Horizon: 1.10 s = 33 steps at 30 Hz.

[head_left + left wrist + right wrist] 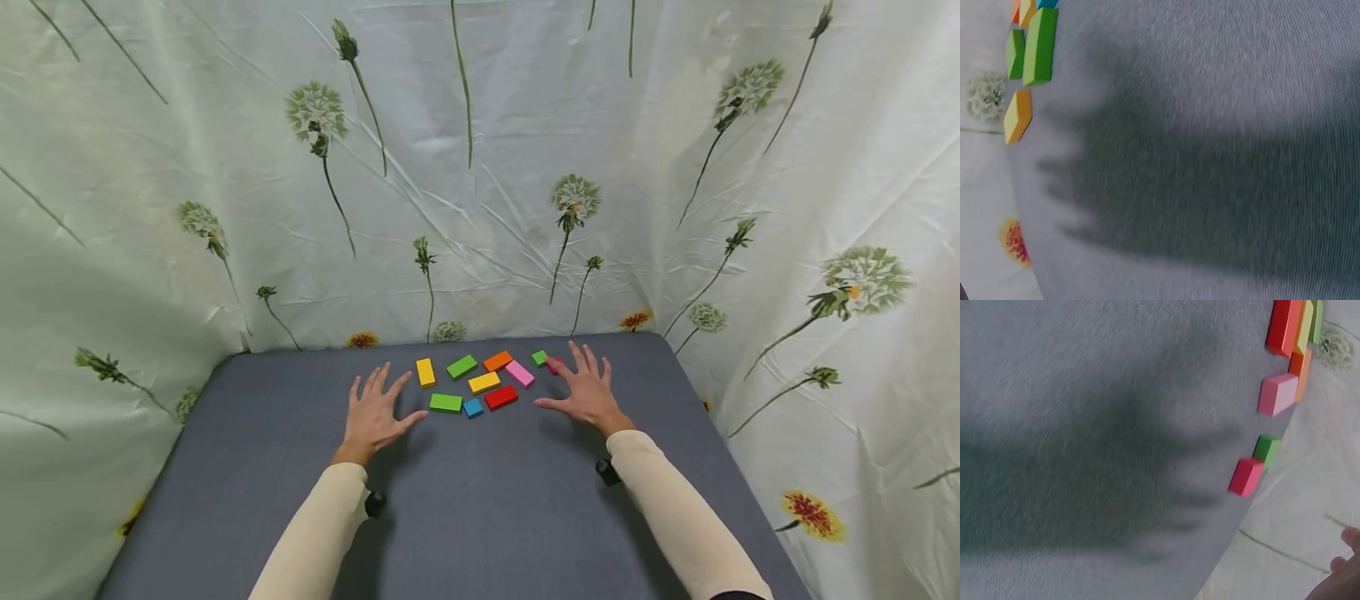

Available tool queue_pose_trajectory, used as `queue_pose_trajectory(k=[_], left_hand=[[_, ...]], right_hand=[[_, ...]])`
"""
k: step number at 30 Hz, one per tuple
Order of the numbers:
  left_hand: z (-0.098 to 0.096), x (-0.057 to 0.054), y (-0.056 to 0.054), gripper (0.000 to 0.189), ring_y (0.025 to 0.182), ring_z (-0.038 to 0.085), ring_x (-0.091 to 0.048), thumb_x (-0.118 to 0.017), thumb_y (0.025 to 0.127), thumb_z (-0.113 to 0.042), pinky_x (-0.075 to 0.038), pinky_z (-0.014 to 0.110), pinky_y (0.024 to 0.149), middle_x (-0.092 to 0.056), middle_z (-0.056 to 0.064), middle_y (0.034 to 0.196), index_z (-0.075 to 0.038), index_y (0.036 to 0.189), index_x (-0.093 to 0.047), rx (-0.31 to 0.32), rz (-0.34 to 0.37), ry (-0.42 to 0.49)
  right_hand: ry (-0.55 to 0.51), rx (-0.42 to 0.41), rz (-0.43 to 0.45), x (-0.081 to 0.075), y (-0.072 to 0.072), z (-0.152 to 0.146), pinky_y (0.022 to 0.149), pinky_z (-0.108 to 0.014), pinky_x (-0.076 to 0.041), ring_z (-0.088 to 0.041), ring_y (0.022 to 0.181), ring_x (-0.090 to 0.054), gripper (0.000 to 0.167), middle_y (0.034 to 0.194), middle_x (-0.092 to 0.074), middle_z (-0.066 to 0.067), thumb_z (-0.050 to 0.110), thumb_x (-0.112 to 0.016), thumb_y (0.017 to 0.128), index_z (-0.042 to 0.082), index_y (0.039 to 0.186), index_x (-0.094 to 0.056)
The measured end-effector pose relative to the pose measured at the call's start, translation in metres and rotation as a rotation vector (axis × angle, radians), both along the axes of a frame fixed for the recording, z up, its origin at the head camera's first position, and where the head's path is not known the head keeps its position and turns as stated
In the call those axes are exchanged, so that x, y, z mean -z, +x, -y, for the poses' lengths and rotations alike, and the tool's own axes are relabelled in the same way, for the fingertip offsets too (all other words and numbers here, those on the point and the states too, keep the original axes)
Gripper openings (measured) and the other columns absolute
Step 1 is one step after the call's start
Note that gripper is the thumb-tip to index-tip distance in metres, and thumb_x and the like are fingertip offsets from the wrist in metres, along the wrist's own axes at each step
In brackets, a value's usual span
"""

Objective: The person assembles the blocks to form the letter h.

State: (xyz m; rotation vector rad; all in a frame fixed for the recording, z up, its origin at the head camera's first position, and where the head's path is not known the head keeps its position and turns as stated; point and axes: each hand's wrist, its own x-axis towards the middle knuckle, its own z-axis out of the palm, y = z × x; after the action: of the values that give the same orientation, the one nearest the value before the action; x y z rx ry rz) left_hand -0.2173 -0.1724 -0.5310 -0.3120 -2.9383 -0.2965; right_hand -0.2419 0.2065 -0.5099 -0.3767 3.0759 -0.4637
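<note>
Coloured rectangular blocks lie loosely grouped on a grey table. My left hand (373, 415) hovers left of them with spread fingers, holding nothing; nearest are a yellow block (425, 372) and a long green block (446, 403). On the other side my right hand (588, 393), also spread and holding nothing, partly covers a dark pink block (556, 366) in the head view. Between the hands lie a blue block (472, 407), a red block (501, 397), a light pink block (520, 373), an orange block (497, 361) and others. The right wrist view catches a few fingers (1351, 537).
The grey tabletop (480, 508) stretches toward the person, with both hands' shadows on it. A pale curtain (510, 108) printed with dandelions hangs behind the back edge and along the sides. A small black device (375, 503) sits at the left wrist, another (607, 472) at the right.
</note>
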Motion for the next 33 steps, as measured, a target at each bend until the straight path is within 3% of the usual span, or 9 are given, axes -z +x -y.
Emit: queue_pose_trajectory(k=[9, 19, 27, 33], left_hand=[[-0.021, 0.012, -0.005, 0.081, 0.134, 0.042, -0.037, -0.064, 0.078, -0.065, -0.022, 0.061, 0.111, -0.036, 0.023, 0.148, -0.016, 0.142, -0.049, 0.006, 0.061, 0.022], [-0.038, 0.025, -0.012, 0.072, 0.131, 0.04, -0.039, -0.071, 0.078, -0.056, -0.029, 0.059, 0.106, -0.041, 0.021, 0.144, -0.019, 0.138, -0.054, 0.031, 0.109, 0.12], [-0.054, 0.03, -0.018, 0.068, 0.13, 0.039, -0.04, -0.072, 0.08, -0.053, -0.032, 0.057, 0.105, -0.042, 0.019, 0.144, -0.022, 0.138, -0.054, 0.043, 0.195, 0.158], [-0.065, 0.035, -0.019, 0.058, 0.127, 0.036, -0.043, -0.073, 0.081, -0.045, -0.036, 0.055, 0.102, -0.047, 0.016, 0.139, -0.021, 0.132, -0.059, 0.047, 0.198, 0.16]], right_hand=[[-0.037, -0.038, -0.002, 0.013, -0.006, 0.024, 0.109, -0.068, -0.012, -0.045, 0.141, -0.016, 0.077, 0.154, -0.026, -0.022, 0.056, -0.071, 0.078, 0.022, 0.143, -0.048], [-0.121, -0.064, -0.001, 0.033, -0.007, 0.053, 0.105, -0.066, -0.024, -0.043, 0.135, -0.031, 0.068, 0.148, -0.037, -0.019, 0.048, -0.073, 0.08, 0.023, 0.139, -0.053], [-0.155, -0.059, 0.046, 0.044, -0.005, 0.073, 0.108, -0.063, -0.025, -0.038, 0.135, -0.034, 0.056, 0.145, -0.041, -0.017, 0.043, -0.072, 0.083, 0.023, 0.133, -0.059], [-0.171, -0.071, 0.056, 0.049, -0.002, 0.082, 0.106, -0.059, -0.031, -0.037, 0.131, -0.037, 0.049, 0.143, -0.043, -0.017, 0.04, -0.071, 0.085, 0.02, 0.13, -0.062]])
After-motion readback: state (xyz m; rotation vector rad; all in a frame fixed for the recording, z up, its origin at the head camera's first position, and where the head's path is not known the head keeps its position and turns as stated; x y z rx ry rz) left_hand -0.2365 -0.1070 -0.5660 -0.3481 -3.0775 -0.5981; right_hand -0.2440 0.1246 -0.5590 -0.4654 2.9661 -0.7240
